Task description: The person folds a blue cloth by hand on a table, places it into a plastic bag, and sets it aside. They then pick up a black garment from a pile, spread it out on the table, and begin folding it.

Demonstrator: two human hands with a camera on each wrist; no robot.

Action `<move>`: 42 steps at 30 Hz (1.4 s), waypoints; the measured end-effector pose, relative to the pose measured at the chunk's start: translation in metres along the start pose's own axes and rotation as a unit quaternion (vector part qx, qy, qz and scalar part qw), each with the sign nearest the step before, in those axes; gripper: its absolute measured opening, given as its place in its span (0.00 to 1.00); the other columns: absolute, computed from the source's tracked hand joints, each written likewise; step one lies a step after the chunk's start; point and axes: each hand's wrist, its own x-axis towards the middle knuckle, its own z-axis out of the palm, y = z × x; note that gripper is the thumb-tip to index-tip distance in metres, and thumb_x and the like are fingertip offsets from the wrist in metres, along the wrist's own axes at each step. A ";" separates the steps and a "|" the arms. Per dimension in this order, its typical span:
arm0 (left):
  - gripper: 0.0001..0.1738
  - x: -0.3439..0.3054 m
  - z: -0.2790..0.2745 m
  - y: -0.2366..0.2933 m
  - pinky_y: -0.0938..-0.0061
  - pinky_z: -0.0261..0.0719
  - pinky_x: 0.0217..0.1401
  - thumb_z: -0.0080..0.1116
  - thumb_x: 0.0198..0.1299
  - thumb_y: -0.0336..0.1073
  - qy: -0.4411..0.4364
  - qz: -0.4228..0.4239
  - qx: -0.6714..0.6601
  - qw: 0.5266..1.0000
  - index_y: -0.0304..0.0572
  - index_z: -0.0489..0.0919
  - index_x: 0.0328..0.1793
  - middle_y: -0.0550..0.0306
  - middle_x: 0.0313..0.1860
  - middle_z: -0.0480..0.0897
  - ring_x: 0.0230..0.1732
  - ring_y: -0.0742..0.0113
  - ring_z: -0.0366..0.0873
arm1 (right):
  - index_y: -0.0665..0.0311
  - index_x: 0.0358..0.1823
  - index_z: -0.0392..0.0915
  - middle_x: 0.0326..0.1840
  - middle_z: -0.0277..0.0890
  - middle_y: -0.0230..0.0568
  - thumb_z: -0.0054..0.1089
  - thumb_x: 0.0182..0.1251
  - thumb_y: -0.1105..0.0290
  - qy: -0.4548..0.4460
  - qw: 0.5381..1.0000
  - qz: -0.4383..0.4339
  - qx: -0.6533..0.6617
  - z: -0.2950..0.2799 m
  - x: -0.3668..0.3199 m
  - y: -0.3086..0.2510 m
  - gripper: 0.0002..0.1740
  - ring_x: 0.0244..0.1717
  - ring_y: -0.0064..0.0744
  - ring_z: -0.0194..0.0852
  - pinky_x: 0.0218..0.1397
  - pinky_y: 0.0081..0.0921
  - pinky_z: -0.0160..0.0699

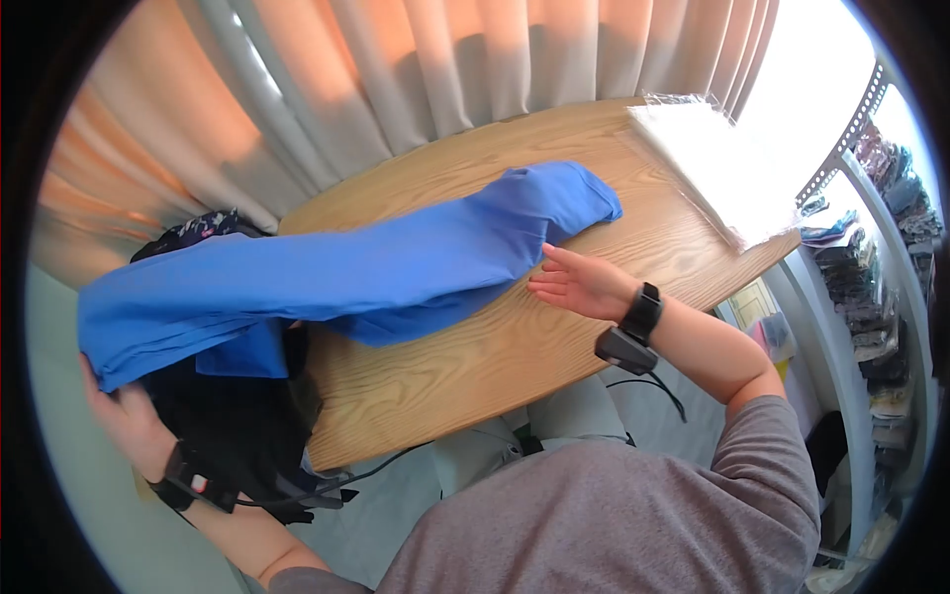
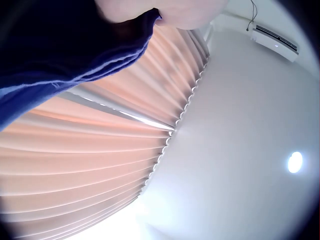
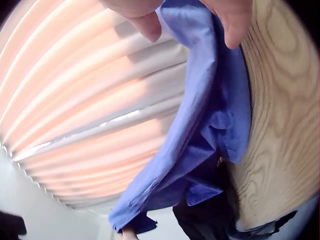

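Observation:
A long, folded blue garment (image 1: 327,267) stretches across the wooden table, its left end raised past the table's edge and its right end lying on the wood. At that left end my left hand (image 1: 129,426) grips the hem, with the fingers partly hidden by the cloth. The left wrist view has the hand (image 2: 170,11) at the dark blue fabric's edge (image 2: 100,67). My right hand (image 1: 584,282) is held with fingers extended, palm turned up, beside the garment's right part. In the right wrist view its fingers (image 3: 235,25) overlap the blue cloth (image 3: 192,95).
Black clothing (image 1: 223,426) hangs at the table's left end, and a dark patterned cloth (image 1: 203,230) shows behind the garment. Clear-wrapped white packs (image 1: 708,163) lie at the table's (image 1: 435,396) right end. Shelves with bagged items (image 1: 856,287) stand right; curtains (image 1: 475,69) hang behind.

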 end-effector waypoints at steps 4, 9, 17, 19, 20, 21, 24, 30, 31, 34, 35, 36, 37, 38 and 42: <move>0.25 0.022 -0.051 -0.023 0.79 0.71 0.45 0.52 0.61 0.40 0.039 -0.008 -0.044 0.998 0.32 0.69 0.61 0.52 0.46 0.79 0.42 0.69 0.75 | 0.65 0.51 0.68 0.48 0.72 0.41 0.57 0.66 0.61 -0.053 0.992 -0.034 0.110 0.018 0.036 -0.001 0.19 0.51 0.32 0.71 0.55 0.27 0.72; 0.24 0.050 -0.054 -0.040 0.80 0.72 0.39 0.49 0.55 0.29 0.018 0.054 0.108 0.993 0.32 0.71 0.60 0.56 0.39 0.78 0.33 0.74 0.73 | 0.62 0.48 0.68 0.43 0.75 0.38 0.49 0.70 0.63 -0.036 0.985 -0.153 0.072 0.046 0.026 -0.052 0.13 0.48 0.33 0.74 0.51 0.36 0.77; 0.22 0.125 0.080 -0.060 0.67 0.72 0.53 0.51 0.53 0.36 -0.050 0.079 -0.007 0.996 0.34 0.75 0.54 0.44 0.45 0.81 0.48 0.54 0.78 | 0.70 0.49 0.65 0.50 0.70 0.52 0.43 0.73 0.64 -0.056 0.863 -0.469 0.180 0.047 0.009 -0.225 0.15 0.54 0.46 0.69 0.59 0.45 0.71; 0.20 0.141 0.110 -0.037 0.72 0.73 0.53 0.48 0.60 0.37 -0.005 -0.034 -0.299 0.954 0.32 0.74 0.54 0.47 0.47 0.81 0.47 0.59 0.78 | 0.71 0.50 0.66 0.52 0.70 0.51 0.42 0.73 0.64 -0.122 0.799 -0.560 0.182 0.036 -0.005 -0.250 0.15 0.55 0.45 0.68 0.63 0.42 0.67; 0.19 0.145 0.115 -0.031 0.72 0.72 0.53 0.47 0.61 0.36 -0.002 -0.081 -0.456 0.886 0.31 0.73 0.55 0.48 0.48 0.80 0.47 0.60 0.78 | 0.71 0.50 0.66 0.53 0.70 0.51 0.42 0.73 0.65 -0.143 0.768 -0.595 0.188 0.033 -0.015 -0.258 0.16 0.55 0.44 0.68 0.64 0.41 0.66; 0.19 0.146 0.116 -0.012 0.73 0.72 0.53 0.46 0.63 0.36 0.018 -0.127 -0.598 0.791 0.31 0.73 0.56 0.48 0.50 0.80 0.47 0.61 0.77 | 0.72 0.50 0.67 0.54 0.70 0.51 0.43 0.73 0.65 -0.179 0.756 -0.604 0.179 0.023 -0.022 -0.261 0.16 0.55 0.44 0.68 0.64 0.39 0.66; 0.20 0.117 0.104 0.008 0.73 0.70 0.56 0.45 0.65 0.36 0.027 -0.076 -0.174 0.981 0.30 0.70 0.59 0.47 0.51 0.79 0.51 0.61 0.75 | 0.76 0.58 0.61 0.62 0.62 0.55 0.43 0.72 0.66 -0.178 0.748 -0.617 0.169 -0.001 -0.043 -0.250 0.21 0.65 0.46 0.58 0.72 0.41 0.52; 0.21 0.005 0.049 -0.014 0.61 0.60 0.69 0.48 0.63 0.32 -0.062 -0.273 -0.755 0.592 0.26 0.67 0.60 0.44 0.60 0.72 0.63 0.56 0.67 | 0.72 0.57 0.65 0.61 0.67 0.47 0.47 0.71 0.66 -0.128 0.835 -0.518 0.131 -0.067 -0.055 -0.190 0.19 0.63 0.39 0.62 0.70 0.37 0.57; 0.22 -0.021 0.040 -0.019 0.61 0.60 0.69 0.49 0.62 0.32 -0.047 -0.308 -0.717 0.624 0.26 0.67 0.60 0.44 0.60 0.72 0.63 0.56 0.67 | 0.71 0.56 0.66 0.58 0.70 0.45 0.47 0.70 0.67 -0.097 0.852 -0.500 0.126 -0.079 -0.052 -0.177 0.17 0.60 0.37 0.66 0.67 0.34 0.62; 0.23 -0.099 0.017 -0.019 0.63 0.63 0.66 0.52 0.60 0.31 -0.032 -0.382 -0.594 0.707 0.25 0.67 0.60 0.46 0.59 0.73 0.61 0.57 0.69 | 0.71 0.54 0.68 0.54 0.73 0.44 0.48 0.69 0.69 -0.061 0.902 -0.424 0.056 -0.105 -0.044 -0.138 0.16 0.54 0.36 0.72 0.60 0.32 0.70; 0.23 -0.119 0.012 -0.014 0.64 0.64 0.65 0.52 0.59 0.30 -0.029 -0.402 -0.573 0.713 0.25 0.67 0.59 0.47 0.59 0.73 0.60 0.58 0.70 | 0.71 0.54 0.68 0.54 0.73 0.44 0.48 0.69 0.69 -0.054 0.915 -0.398 0.044 -0.109 -0.042 -0.125 0.16 0.54 0.36 0.72 0.59 0.32 0.72; 0.22 -0.135 0.008 -0.013 0.65 0.66 0.64 0.52 0.59 0.29 -0.027 -0.422 -0.552 0.718 0.25 0.68 0.59 0.47 0.59 0.73 0.60 0.59 0.70 | 0.71 0.54 0.68 0.54 0.73 0.44 0.48 0.69 0.69 -0.048 0.926 -0.373 0.032 -0.111 -0.041 -0.113 0.17 0.53 0.36 0.73 0.57 0.32 0.73; 0.22 -0.152 0.004 -0.024 0.65 0.66 0.64 0.52 0.59 0.29 -0.025 -0.443 -0.546 0.710 0.25 0.68 0.59 0.47 0.59 0.73 0.60 0.59 0.70 | 0.70 0.56 0.67 0.54 0.73 0.44 0.47 0.69 0.70 -0.051 0.938 -0.340 0.035 -0.111 -0.041 -0.103 0.17 0.53 0.36 0.73 0.56 0.32 0.74; 0.22 -0.164 0.003 -0.029 0.65 0.66 0.64 0.53 0.59 0.28 -0.022 -0.464 -0.540 0.702 0.26 0.68 0.59 0.47 0.59 0.73 0.60 0.59 0.70 | 0.70 0.56 0.67 0.54 0.73 0.44 0.47 0.69 0.70 -0.048 0.941 -0.334 0.033 -0.111 -0.041 -0.093 0.17 0.53 0.36 0.73 0.56 0.32 0.74; 0.24 -0.204 0.002 -0.030 0.66 0.66 0.64 0.52 0.58 0.27 -0.012 -0.492 -0.509 0.706 0.31 0.66 0.63 0.50 0.61 0.71 0.60 0.63 0.69 | 0.69 0.62 0.62 0.58 0.70 0.43 0.48 0.68 0.71 0.004 0.949 -0.311 0.053 -0.106 -0.044 -0.058 0.22 0.56 0.37 0.71 0.58 0.33 0.72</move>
